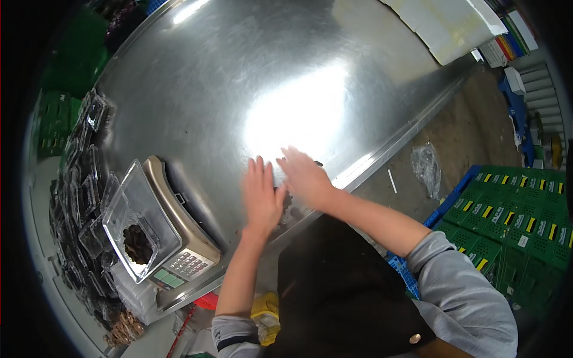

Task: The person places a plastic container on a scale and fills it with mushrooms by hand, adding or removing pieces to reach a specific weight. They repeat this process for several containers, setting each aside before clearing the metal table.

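Observation:
My left hand is stretched out over the metal table, fingers straight and together. Beside it, close to the thumb, is my right hand, slightly blurred, its fingers extended over the same surface. Neither hand holds anything. Small dark bits show by the right hand, and wet-looking dark spots mark the metal below both hands. Left of them stands a digital scale with a clear plastic tray on top. Dark brown, clumped pieces lie in that tray.
Clear plastic packs are heaped along the table's left side. A white foam sheet lies at the far right corner. Green crates stack on the floor at right, near a crumpled plastic bag. Below the near edge is a yellow basket.

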Motion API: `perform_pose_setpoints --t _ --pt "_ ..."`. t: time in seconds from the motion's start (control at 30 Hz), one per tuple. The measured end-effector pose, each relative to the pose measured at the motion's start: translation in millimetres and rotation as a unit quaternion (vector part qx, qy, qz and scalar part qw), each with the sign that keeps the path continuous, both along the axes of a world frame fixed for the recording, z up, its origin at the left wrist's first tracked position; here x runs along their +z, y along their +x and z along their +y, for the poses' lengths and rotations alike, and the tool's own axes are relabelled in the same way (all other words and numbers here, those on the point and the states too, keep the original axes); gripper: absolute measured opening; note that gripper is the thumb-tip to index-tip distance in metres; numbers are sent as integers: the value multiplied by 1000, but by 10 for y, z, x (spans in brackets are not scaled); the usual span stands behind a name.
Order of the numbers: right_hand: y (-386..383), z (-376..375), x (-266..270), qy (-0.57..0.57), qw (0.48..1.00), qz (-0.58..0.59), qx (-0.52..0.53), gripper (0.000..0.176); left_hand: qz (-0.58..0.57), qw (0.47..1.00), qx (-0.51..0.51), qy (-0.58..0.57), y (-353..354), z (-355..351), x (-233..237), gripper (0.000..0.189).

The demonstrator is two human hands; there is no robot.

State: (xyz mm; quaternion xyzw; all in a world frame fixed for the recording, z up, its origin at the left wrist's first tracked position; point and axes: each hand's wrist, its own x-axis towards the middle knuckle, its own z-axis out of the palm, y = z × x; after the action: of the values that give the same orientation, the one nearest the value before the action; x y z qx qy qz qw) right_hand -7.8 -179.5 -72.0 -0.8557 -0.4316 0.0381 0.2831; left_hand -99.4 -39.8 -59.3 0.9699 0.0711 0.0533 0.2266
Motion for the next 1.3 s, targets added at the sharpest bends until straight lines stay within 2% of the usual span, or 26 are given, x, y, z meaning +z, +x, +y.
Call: perform_pose_setpoints --t 0.07,0.1,0.13,0.17,0.2,0.27,0.33,0.4,0.47,0.5,0.53,0.6,0.67,0.73,0.8,0.87,0.9,0.93,1.0,1.07,1.13,1.2,1.23,1.3 --pt "-292 -195 -7 17 999 20 47 43 -1 999 -35 5 -307 -158 94 53" --pt "-365 -271 115 18 999 21 46 43 41 996 -38 -74 -498 -243 162 52" --pt "-401 -349 341 27 990 110 79 41 82 984 -41 -153 -587 -278 224 50" --pt "-407 -421 497 35 973 197 112 40 81 984 -41 -152 -590 -260 295 50" --pt "-329 -469 550 35 973 196 112 40 49 985 -25 -161 -593 -230 373 50" --pt "-15 -502 595 51 987 155 -9 38 15 985 -6 -169 -597 -115 398 49" --pt "300 -496 519 -44 986 98 -131 33 3 990 81 -118 -468 63 283 51" --pt "256 -502 232 -61 984 72 -153 30 16 989 107 -99 -474 2 137 51" --pt "-43 -429 97 -9 997 73 -35 28 24 997 72 -23 -551 -236 88 50" --pt "-239 -399 -48 75 993 95 -10 28 47 995 58 -67 -591 -331 166 49" --pt "-376 -351 43 8 993 114 34 29 47 995 59 -66 -634 -363 230 49" --pt "-411 -218 361 48 986 155 32 29 74 983 59 -160 -705 -384 335 49" --pt "-289 -55 393 58 990 127 30 29 63 982 71 -164 -672 -201 383 48" --pt "-123 173 372 67 993 97 29 29 28 984 114 -135 -545 -14 372 45" --pt "-44 394 262 78 993 59 68 20 1 987 111 -118 -418 51 255 46" --pt "-151 399 61 60 994 41 78 19 -59 996 71 12 -366 44 -11 49" --pt "-228 381 -35 40 995 24 88 19 -47 997 64 25 -411 -31 -68 46" --pt "-350 294 -13 38 995 24 90 19 -48 996 67 23 -503 -142 -57 46" --pt "-524 9 113 -32 987 96 129 20 15 998 41 -52 -692 -336 0 45" --pt "-535 -150 419 -37 980 138 136 21 13 996 35 -84 -825 -401 133 46" --pt "-479 -285 509 -43 972 181 144 24 13 993 29 -115 -910 -381 337 47" --pt "-282 -385 498 38 991 90 87 33 -12 985 115 -128 -1012 -173 520 52" --pt "-145 -469 498 -12 991 118 67 36 -12 985 115 -128 -1105 -54 502 52" --pt "71 -561 468 -109 978 176 26 39 46 978 201 -13 -1297 131 420 54"
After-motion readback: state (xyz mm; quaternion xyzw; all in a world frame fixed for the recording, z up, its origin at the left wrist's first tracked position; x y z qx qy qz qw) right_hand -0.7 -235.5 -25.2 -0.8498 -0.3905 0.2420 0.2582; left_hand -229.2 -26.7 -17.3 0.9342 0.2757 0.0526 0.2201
